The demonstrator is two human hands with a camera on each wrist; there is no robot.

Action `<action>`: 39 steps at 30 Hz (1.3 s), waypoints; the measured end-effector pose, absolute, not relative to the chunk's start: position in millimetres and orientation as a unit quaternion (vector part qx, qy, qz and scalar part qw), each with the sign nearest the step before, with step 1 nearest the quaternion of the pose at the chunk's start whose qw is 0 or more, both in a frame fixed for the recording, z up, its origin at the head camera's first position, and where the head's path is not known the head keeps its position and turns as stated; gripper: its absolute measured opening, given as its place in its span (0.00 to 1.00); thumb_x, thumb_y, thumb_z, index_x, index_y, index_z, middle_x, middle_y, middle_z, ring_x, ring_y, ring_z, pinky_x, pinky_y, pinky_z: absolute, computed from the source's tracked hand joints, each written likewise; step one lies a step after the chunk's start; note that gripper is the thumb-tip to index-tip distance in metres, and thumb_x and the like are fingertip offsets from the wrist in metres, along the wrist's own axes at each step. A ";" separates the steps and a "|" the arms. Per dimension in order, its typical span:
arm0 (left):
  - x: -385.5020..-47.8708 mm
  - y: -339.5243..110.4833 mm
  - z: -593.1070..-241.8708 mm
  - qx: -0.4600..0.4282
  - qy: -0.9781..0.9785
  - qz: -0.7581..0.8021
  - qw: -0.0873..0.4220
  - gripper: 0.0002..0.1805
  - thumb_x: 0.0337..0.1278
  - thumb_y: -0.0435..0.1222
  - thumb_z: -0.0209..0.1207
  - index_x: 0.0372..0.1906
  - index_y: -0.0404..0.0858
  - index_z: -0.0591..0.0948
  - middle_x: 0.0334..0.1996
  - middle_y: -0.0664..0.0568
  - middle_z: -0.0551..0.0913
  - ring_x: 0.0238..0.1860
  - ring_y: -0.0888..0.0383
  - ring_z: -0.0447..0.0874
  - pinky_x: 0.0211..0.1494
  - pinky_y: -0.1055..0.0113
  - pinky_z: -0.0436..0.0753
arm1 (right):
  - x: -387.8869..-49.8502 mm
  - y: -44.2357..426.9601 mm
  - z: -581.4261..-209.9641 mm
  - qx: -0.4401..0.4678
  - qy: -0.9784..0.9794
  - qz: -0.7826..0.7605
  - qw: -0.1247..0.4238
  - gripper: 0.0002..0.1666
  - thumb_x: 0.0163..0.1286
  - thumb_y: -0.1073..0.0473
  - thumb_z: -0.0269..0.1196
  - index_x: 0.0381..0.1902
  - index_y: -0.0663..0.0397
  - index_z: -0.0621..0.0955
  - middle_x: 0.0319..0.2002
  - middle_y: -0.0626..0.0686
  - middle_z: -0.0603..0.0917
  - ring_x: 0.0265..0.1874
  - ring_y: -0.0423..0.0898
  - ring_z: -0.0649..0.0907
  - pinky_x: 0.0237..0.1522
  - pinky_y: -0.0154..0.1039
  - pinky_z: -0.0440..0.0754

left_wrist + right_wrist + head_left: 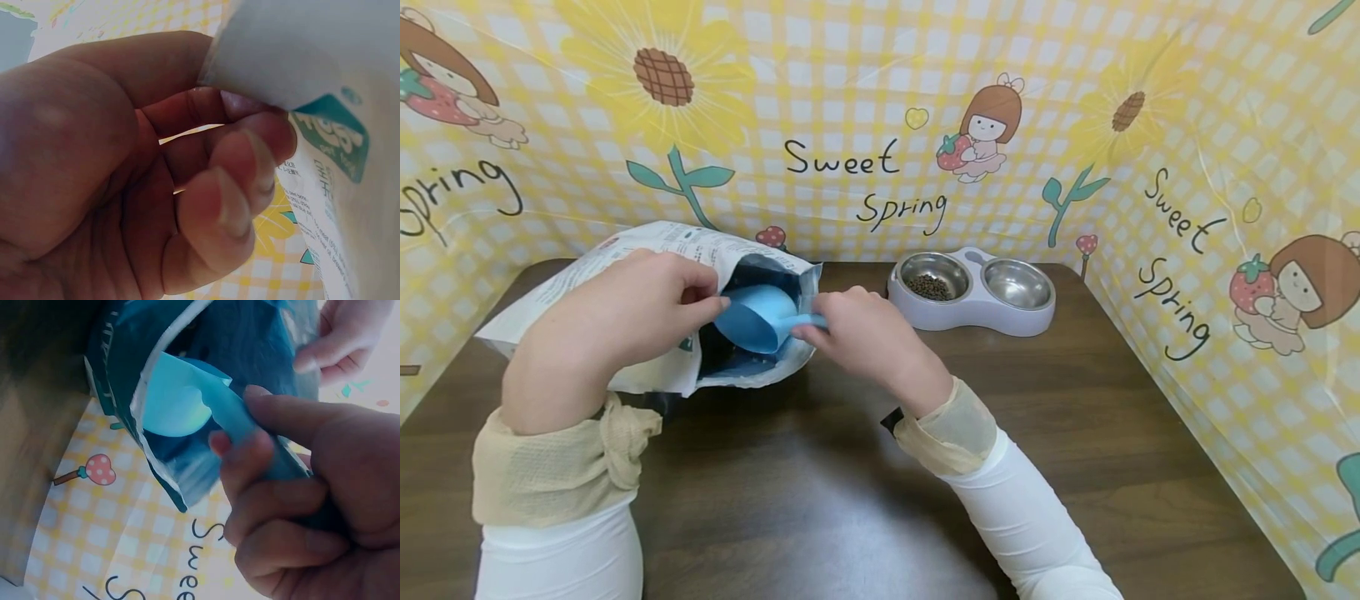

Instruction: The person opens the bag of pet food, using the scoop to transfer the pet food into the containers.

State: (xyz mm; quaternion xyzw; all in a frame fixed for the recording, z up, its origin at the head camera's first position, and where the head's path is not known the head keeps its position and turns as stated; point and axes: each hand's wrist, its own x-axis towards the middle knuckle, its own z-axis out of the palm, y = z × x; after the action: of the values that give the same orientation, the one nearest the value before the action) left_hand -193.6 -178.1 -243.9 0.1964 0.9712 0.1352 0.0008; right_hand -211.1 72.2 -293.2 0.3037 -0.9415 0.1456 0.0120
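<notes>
A white printed pet food bag (662, 242) lies on its side on the table, its mouth facing right. My left hand (625, 312) pinches the edge of that mouth between thumb and fingers, as the left wrist view also shows. In my right hand (868, 337) is the handle of a blue scoop (181, 403), with the fingers curled round it. The scoop's bowl sits within the bag's opening, tilted. What lies deeper in the bag is dark and hidden.
Behind and to the right stands a pale double pet bowl (972, 312). Brown kibble (929, 287) lies in its left steel dish; the right steel dish (1017, 283) shows bare metal. A patterned yellow checked cloth (850, 108) hangs around the brown table (850, 500).
</notes>
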 end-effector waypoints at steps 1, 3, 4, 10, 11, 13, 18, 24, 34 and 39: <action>-193.8 -177.9 -243.8 0.197 0.971 0.135 0.001 0.19 0.76 0.39 0.61 0.22 0.43 0.77 0.19 0.54 0.71 0.26 0.56 0.71 0.32 0.63 0.66 | -210.3 70.8 -294.6 0.304 -0.943 0.135 0.019 0.20 0.82 0.42 0.64 0.43 0.54 0.86 0.23 0.45 0.69 0.24 0.43 0.77 0.27 0.35 0.72; -194.2 -177.2 -243.7 0.198 0.971 0.136 0.000 0.19 0.76 0.39 0.61 0.22 0.43 0.78 0.19 0.54 0.72 0.26 0.56 0.71 0.32 0.63 0.66 | -208.8 68.0 -297.5 0.305 -0.945 0.115 0.033 0.21 0.82 0.41 0.63 0.43 0.54 0.85 0.23 0.45 0.68 0.24 0.44 0.78 0.28 0.37 0.74; -194.4 -176.8 -243.6 0.199 0.971 0.137 0.000 0.19 0.76 0.39 0.61 0.23 0.43 0.78 0.19 0.54 0.72 0.26 0.56 0.71 0.32 0.63 0.66 | -207.9 66.5 -298.6 0.307 -0.945 0.106 0.038 0.22 0.83 0.41 0.62 0.43 0.54 0.85 0.23 0.45 0.68 0.25 0.44 0.79 0.28 0.39 0.76; -195.5 -175.0 -243.1 0.200 0.970 0.137 0.000 0.20 0.77 0.40 0.61 0.22 0.43 0.77 0.18 0.54 0.71 0.26 0.56 0.70 0.32 0.63 0.66 | -204.0 57.9 -308.5 0.326 -0.940 0.078 0.059 0.21 0.84 0.42 0.61 0.41 0.53 0.85 0.23 0.46 0.74 0.24 0.43 0.82 0.26 0.38 0.80; -195.7 -174.7 -243.0 0.201 0.970 0.137 0.001 0.20 0.77 0.40 0.61 0.22 0.43 0.77 0.18 0.54 0.70 0.26 0.56 0.70 0.32 0.63 0.66 | -203.6 56.5 -310.4 0.330 -0.939 0.076 0.062 0.20 0.84 0.42 0.61 0.40 0.53 0.85 0.23 0.46 0.76 0.23 0.42 0.82 0.26 0.36 0.80; -196.0 -174.0 -242.9 0.202 0.970 0.138 0.001 0.21 0.76 0.40 0.61 0.21 0.44 0.76 0.18 0.55 0.70 0.26 0.56 0.70 0.32 0.64 0.65 | -203.1 53.7 -314.1 0.335 -0.937 0.073 0.065 0.20 0.84 0.43 0.61 0.40 0.51 0.85 0.23 0.46 0.78 0.23 0.41 0.82 0.25 0.34 0.78; -196.2 -172.8 -243.2 0.203 0.969 0.138 0.002 0.21 0.76 0.40 0.61 0.21 0.44 0.75 0.18 0.55 0.69 0.25 0.56 0.69 0.33 0.64 0.65 | -204.4 50.3 -320.7 0.344 -0.934 0.090 0.046 0.20 0.84 0.42 0.60 0.38 0.50 0.84 0.23 0.45 0.76 0.22 0.40 0.80 0.24 0.31 0.72; -195.9 -172.1 -244.5 0.205 0.969 0.136 0.000 0.22 0.76 0.40 0.61 0.20 0.44 0.75 0.17 0.55 0.68 0.25 0.57 0.69 0.33 0.64 0.65 | -206.8 49.4 -325.3 0.346 -0.931 0.107 0.034 0.23 0.84 0.39 0.60 0.34 0.47 0.83 0.22 0.43 0.74 0.22 0.39 0.78 0.24 0.31 0.70; -195.0 -172.5 -245.4 0.195 0.972 0.133 0.018 0.21 0.77 0.40 0.61 0.21 0.43 0.76 0.18 0.54 0.69 0.26 0.56 0.70 0.33 0.63 0.66 | -213.4 47.1 -323.0 0.367 -0.915 0.166 -0.024 0.23 0.83 0.40 0.61 0.31 0.48 0.81 0.23 0.44 0.74 0.22 0.39 0.77 0.27 0.29 0.69; -195.1 -173.1 -247.0 0.194 0.971 0.135 0.017 0.21 0.77 0.40 0.61 0.21 0.43 0.76 0.18 0.54 0.69 0.26 0.56 0.70 0.33 0.63 0.66 | -215.5 45.9 -323.4 0.364 -0.912 0.180 -0.048 0.22 0.84 0.41 0.61 0.32 0.48 0.81 0.23 0.45 0.74 0.22 0.39 0.77 0.27 0.28 0.70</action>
State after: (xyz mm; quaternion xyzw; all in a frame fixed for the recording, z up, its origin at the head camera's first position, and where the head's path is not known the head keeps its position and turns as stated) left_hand -195.1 -173.1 -247.0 0.1941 0.9714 0.1355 0.0170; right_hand -215.5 45.9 -323.4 0.3643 -0.9124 0.1803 -0.0485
